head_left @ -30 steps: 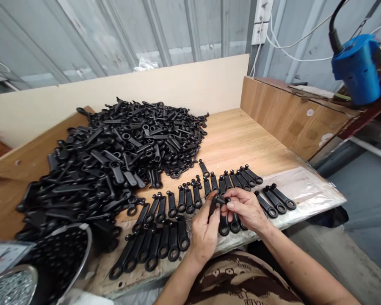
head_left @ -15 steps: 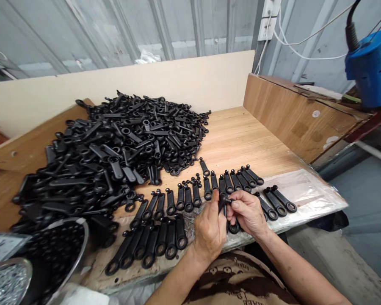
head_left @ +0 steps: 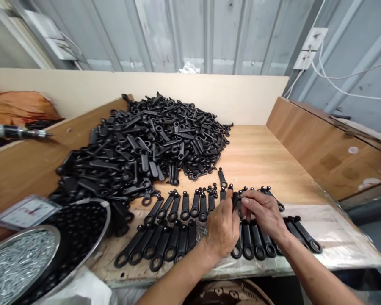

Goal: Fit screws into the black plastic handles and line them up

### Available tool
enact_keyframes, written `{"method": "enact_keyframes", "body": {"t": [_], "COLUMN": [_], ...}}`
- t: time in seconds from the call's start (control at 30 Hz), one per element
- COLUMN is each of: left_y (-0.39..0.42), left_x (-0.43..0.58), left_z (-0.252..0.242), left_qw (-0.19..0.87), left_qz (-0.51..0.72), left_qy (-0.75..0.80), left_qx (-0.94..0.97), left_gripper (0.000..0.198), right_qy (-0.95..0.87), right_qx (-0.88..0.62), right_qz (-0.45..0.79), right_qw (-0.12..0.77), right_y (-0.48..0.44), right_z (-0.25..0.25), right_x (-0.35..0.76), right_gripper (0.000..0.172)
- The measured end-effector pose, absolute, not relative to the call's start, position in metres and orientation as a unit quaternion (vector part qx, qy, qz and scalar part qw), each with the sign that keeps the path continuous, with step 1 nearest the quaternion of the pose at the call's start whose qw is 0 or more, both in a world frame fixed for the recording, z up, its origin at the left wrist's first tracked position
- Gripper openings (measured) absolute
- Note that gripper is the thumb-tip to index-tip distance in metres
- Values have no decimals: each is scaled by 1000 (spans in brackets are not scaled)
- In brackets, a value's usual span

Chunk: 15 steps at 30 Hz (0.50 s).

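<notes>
My left hand [head_left: 222, 226] is closed around a black crank handle [head_left: 236, 201], held just above the worktable. My right hand [head_left: 264, 210] pinches at the same handle from the right; its fingertips hide what lies between them. Beneath and around the hands lie similar black handles, each with a ring at one end and, on many, a small round knob at the other. A front row of handles [head_left: 157, 256] lies left of my left wrist, and more handles [head_left: 248, 241] lie below my right hand. Another row [head_left: 184, 205] runs behind, beside several loose knobs [head_left: 211, 186].
A large heap of black handles [head_left: 152, 140] covers the back left. At the front left, a bowl of black knobs [head_left: 82, 224] holds a metal bowl of small silver screws [head_left: 25, 258] beside a dial [head_left: 27, 209]. A power screwdriver [head_left: 19, 132] points in from the left. A cardboard box [head_left: 330, 148] stands at right.
My view has turned left, so the table contents appear farther right. Both hands remain together at the handle, which now stands more upright between them.
</notes>
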<state>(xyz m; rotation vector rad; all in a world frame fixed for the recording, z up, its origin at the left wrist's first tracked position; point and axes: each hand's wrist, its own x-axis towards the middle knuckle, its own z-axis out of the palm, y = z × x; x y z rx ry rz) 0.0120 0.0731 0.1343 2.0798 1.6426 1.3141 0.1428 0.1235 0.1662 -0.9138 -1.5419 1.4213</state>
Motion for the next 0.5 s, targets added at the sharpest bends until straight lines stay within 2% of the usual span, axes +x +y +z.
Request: {"method": "enact_keyframes", "body": {"t": [0.2,0.33,0.5], "left_y": [67,47,20], "left_x": [-22,-64,-89], "left_z": [131,129,140], "left_qw": [171,190,186], "left_qz": [500,589,653], "left_qy": [553,610,643], "left_qx": [644,494,355], "left_gripper": [74,63,45], "right_qy": [-794,-822,-816], "right_qx": [-442,-542,-571], "right_qz": [292,127,85], "right_qw": [298,120,7], "right_y": [204,276,323], "right_z": [191,181,156], "right_x": [131,118,91], "right_gripper": [30,34,28]}}
